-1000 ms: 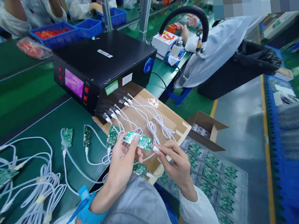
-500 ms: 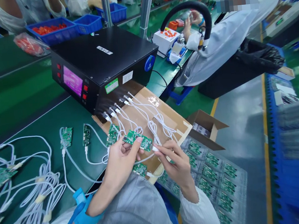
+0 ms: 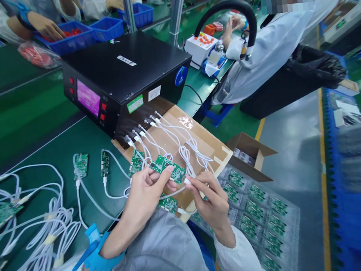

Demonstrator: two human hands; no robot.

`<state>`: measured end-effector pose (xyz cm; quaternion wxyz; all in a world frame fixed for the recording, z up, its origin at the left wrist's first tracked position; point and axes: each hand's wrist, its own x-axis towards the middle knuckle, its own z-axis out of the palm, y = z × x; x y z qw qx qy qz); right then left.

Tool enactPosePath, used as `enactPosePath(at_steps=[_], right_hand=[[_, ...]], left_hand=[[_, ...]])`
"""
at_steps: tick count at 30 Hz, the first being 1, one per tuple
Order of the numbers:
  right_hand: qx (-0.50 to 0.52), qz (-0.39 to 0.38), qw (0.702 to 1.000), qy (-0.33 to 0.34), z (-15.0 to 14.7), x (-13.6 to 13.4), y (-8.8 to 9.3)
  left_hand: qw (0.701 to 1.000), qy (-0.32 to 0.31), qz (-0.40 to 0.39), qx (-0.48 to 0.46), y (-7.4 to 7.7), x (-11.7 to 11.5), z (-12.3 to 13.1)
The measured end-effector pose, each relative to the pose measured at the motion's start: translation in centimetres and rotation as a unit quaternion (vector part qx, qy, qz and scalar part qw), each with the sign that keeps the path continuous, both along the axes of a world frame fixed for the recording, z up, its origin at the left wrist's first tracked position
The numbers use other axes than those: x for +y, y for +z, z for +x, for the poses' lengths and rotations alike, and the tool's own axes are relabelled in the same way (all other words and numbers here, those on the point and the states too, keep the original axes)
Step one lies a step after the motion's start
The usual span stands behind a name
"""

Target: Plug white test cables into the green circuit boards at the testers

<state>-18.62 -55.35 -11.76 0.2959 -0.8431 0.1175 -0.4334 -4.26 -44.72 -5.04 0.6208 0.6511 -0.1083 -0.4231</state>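
Observation:
My left hand (image 3: 149, 191) grips a green circuit board (image 3: 168, 169) by its left end, thumb on top. A white cable plug (image 3: 187, 180) is pinched in my right hand (image 3: 210, 200), right at the board's right end; whether it is seated in a socket I cannot tell. Below my hands another circuit board (image 3: 168, 204) lies with a cable, and one more board (image 3: 136, 162) lies behind my left hand. White cables (image 3: 185, 156) run from the black test box (image 3: 125, 64) over a cardboard sheet (image 3: 211, 143). A blue strap (image 3: 99, 254) circles my left wrist.
Cabled boards (image 3: 81, 165) and a tangle of white cables (image 3: 54, 233) lie on the green bench at left. Clear trays of boards (image 3: 258, 217) sit low at right, near an open carton (image 3: 249, 154). Co-workers stand behind and at right; one's hand (image 3: 47, 27) reaches into a blue bin (image 3: 78, 41).
A co-worker's hand has come into the blue bin of orange parts. My hands have barely moved; the board and plug are still held end to end.

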Motion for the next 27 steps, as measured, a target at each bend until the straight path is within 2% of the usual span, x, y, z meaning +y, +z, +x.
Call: enactPosePath(at_steps=[2, 4, 6, 8, 9, 10, 12, 16, 20, 23, 25, 27], right_hand=[[0.015, -0.006, 1.0, 0.018, -0.6, -0.5, -0.2], [0.043, -0.006, 0.999, -0.002, -2.2, -1.6, -0.7], [0.085, 0.017, 0.992, -0.095, -4.5, -3.1, -1.5], [0.151, 0.073, 0.964, -0.204, -7.1, -4.7, -2.4], [0.194, 0.112, 0.95, -0.218, -8.2, -5.3, -2.9], [0.23, 0.156, 0.938, -0.208, -9.1, -5.8, -3.3], [0.262, 0.248, 0.922, -0.142, -10.0, -6.1, -3.7], [0.214, 0.378, 0.901, -0.021, -9.3, -5.7, -3.5], [0.227, 0.404, 0.885, 0.045, -8.6, -5.5, -2.7], [0.242, 0.437, 0.862, 0.087, -9.1, -5.7, -2.2], [0.243, 0.453, 0.853, 0.087, -9.2, -6.1, -1.9], [0.202, 0.465, 0.861, 0.043, -8.7, -6.7, -1.4]], left_hand=[[1.0, -0.012, -0.012, -0.001, -0.4, -0.1, 0.0], [0.999, -0.03, -0.027, 0.003, -0.8, -0.2, -0.2], [0.998, -0.034, -0.046, 0.007, -0.8, -0.3, -0.3], [0.997, -0.024, -0.068, 0.01, -0.6, -0.4, -0.3], [0.997, -0.019, -0.079, 0.012, -0.5, -0.5, -0.3], [0.996, -0.015, -0.087, 0.015, -0.4, -0.6, -0.3], [0.995, -0.021, -0.098, 0.029, -0.3, -0.7, -0.3], [0.989, -0.044, -0.119, 0.079, -0.5, -0.8, -0.4], [0.975, -0.053, -0.173, 0.133, -0.6, -0.4, -0.6], [0.958, -0.048, -0.211, 0.19, -0.7, -0.3, -0.7], [0.951, -0.042, -0.219, 0.216, -0.8, -0.3, -0.7], [0.948, -0.041, -0.221, 0.226, -0.9, -0.3, -0.9]])
